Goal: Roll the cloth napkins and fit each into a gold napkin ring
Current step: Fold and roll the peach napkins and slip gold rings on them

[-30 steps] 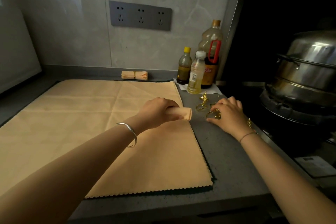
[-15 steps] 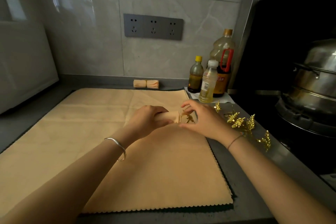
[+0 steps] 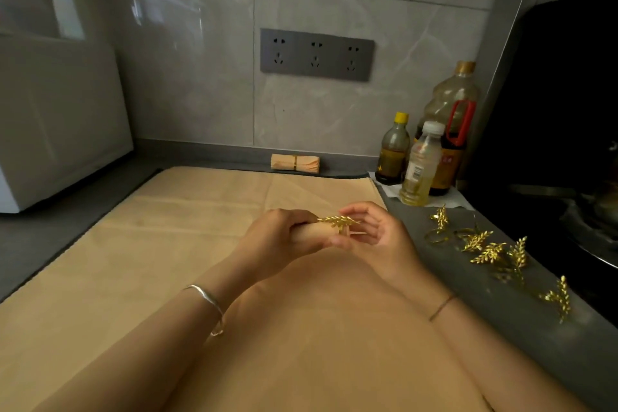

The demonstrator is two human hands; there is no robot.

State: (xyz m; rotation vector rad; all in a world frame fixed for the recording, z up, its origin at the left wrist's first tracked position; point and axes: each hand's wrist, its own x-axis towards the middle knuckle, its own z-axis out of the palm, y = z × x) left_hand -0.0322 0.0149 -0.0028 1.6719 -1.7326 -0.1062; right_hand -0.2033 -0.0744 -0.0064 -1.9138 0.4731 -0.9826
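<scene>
My left hand (image 3: 282, 239) grips a rolled tan napkin (image 3: 316, 231) above the large tan cloth (image 3: 140, 261) spread on the counter. A gold leaf-shaped napkin ring (image 3: 337, 221) sits around the roll's right end, and my right hand (image 3: 371, 233) pinches it there with thumb and fingers. A finished rolled napkin (image 3: 295, 163) with a gold ring lies against the back wall. Several more gold leaf rings (image 3: 485, 249) are scattered on the grey counter to the right.
Three bottles (image 3: 423, 157) stand at the back right on a white paper. A stove with a metal pot (image 3: 598, 221) is at the far right. A white appliance (image 3: 57, 120) stands at the left. Sockets (image 3: 316, 54) are on the wall.
My right hand picked a gold ring from the counter, brought it left to the rolled napkin, and the ring now sits over the roll's end. The view has moved closer.
</scene>
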